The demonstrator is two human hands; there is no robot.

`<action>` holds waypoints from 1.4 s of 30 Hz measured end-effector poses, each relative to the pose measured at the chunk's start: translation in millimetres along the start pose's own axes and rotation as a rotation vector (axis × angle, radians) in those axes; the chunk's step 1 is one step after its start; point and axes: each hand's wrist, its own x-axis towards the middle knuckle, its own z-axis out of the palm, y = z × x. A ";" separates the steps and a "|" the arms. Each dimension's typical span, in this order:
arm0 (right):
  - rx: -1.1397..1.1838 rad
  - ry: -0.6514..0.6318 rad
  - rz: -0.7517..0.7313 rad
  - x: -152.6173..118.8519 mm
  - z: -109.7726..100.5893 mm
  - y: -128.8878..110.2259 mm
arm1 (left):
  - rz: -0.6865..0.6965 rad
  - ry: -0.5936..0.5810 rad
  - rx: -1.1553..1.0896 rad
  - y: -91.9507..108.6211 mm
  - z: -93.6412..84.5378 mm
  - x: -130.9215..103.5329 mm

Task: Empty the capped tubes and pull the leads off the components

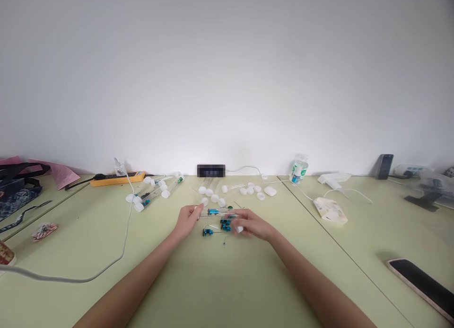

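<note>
My left hand point(187, 220) is closed around the left end of a clear tube point(223, 212), which lies level and has a blue metal piece point(213, 212) inside. At the tube's other end is my right hand point(253, 224), slightly blurred, with a white cap point(240, 229) between its fingers. Whether its fingers also grip the tube is hard to make out. Under the hands, a blue fitting with a thin metal rod point(207, 232) lies on the table. More blue fittings point(225, 227) sit by my right fingertips, partly covered. A tiny part with a wire point(224, 243) rests in front.
Empty-looking clear tubes and white caps point(250, 190) lie behind my hands. Filled tubes point(152, 195) are piled at the left. A white cable point(124, 243) crosses the left side from a yellow power strip point(118, 178). A bottle point(299, 169) and phone point(422, 285) are at right.
</note>
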 end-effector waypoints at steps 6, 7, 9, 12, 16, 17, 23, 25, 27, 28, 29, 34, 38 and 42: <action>-0.038 0.152 0.023 0.7 -18.2 11.4 | 0.089 0.193 0.130 -13.0 -20.3 6.7; -0.065 0.143 0.021 0.2 -19.0 11.3 | 0.110 0.223 0.153 -14.5 -22.4 6.8; -0.109 0.122 0.007 -1.6 -20.0 8.9 | 0.146 0.276 0.197 -17.5 -25.9 6.5; -0.145 0.119 0.007 -6.3 -25.1 2.3 | 0.189 0.348 0.257 -22.0 -31.1 7.2; -0.137 0.158 0.003 -13.4 -44.8 1.2 | 0.184 0.525 0.327 -26.9 -39.9 11.8; -0.122 0.196 -0.019 -14.3 -51.3 3.9 | 0.168 0.567 0.324 -28.1 -42.3 13.5; -0.071 0.768 -0.193 -8.4 -84.8 37.1 | 0.082 0.476 0.377 -45.5 -48.0 26.5; -0.145 0.922 -0.164 -4.2 -90.4 47.9 | 0.023 0.353 0.502 -54.0 -44.7 30.7; -0.232 0.968 -0.126 -0.3 -93.2 57.0 | -0.053 0.269 0.678 -61.6 -41.2 33.6; -0.286 0.966 -0.117 1.5 -93.9 60.9 | -0.072 0.254 0.764 -64.9 -40.4 34.4; -0.338 0.960 -0.116 3.1 -94.2 64.4 | -0.076 0.257 0.837 -67.8 -40.7 35.0; -0.490 0.946 -0.112 8.3 -92.4 74.4 | -0.130 0.264 0.937 -77.8 -56.4 36.3; -0.542 0.960 -0.111 9.0 -90.6 75.1 | -0.085 0.295 0.748 -80.3 -65.4 37.0; -0.589 0.973 -0.143 8.3 -91.3 75.9 | -0.050 0.413 0.446 -78.2 -65.7 38.7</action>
